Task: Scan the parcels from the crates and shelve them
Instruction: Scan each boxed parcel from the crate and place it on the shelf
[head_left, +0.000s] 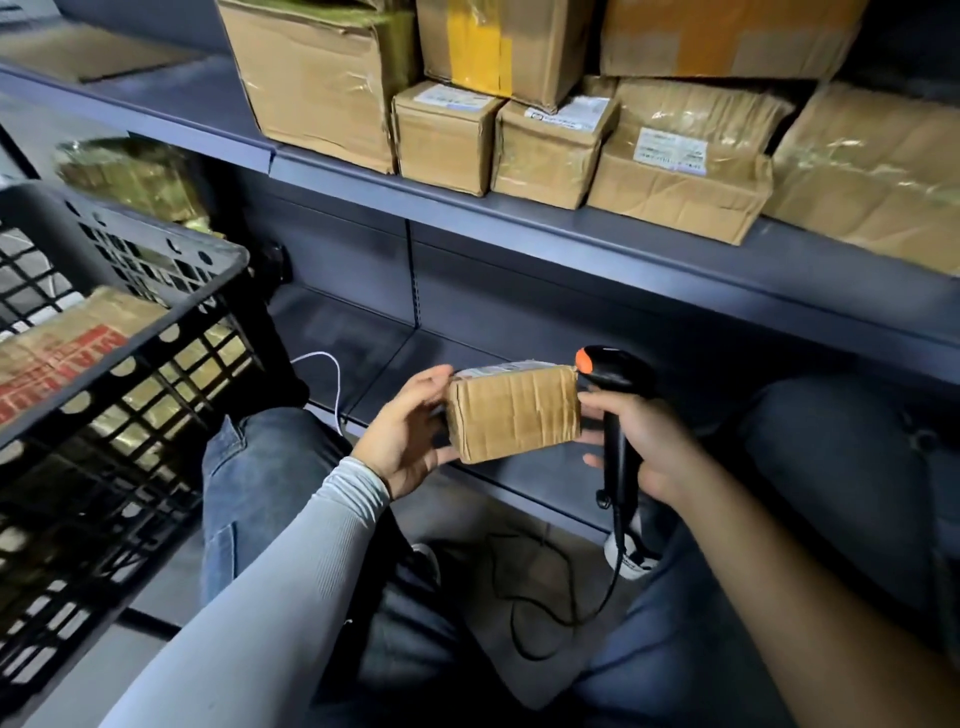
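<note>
1. Nearest the camera, two forearms reach forward from the bottom edge: the left one in a pale grey ribbed sleeve (291, 571), the right one bare.
2. Below them are the person's legs in blue jeans (244, 467), knees spread to either side, facing a dark grey metal shelving unit.
3. The left hand (405, 431) holds a small brown parcel (514, 415) by its left end, thumb on top and fingers curled under and behind it.
4. That parcel is wrapped in clear tape, has a white label on its top face, and is held in the air just in front of the lower shelf (467, 358), between the two hands.
5. The right hand (644, 441) grips the handle of a black barcode scanner (613, 384), fingers wrapped round it; the fingertips reach towards the parcel's right end, though whether they touch it cannot be told.
6. The scanner's head, with an orange button on top, sits just beside the parcel's upper right corner, and its black cable (545, 623) loops down across the lap.
7. At the left stands a black plastic crate (156, 322) with latticed walls, holding a taped cardboard parcel with red print (62, 358).
8. The upper shelf (571, 228) carries a row of brown cardboard boxes (447, 140), several bearing white labels, with larger boxes stacked on and beside them.
9. A thin white cable (332, 374) runs down at the front of the lower shelf, near the left knee.
</note>
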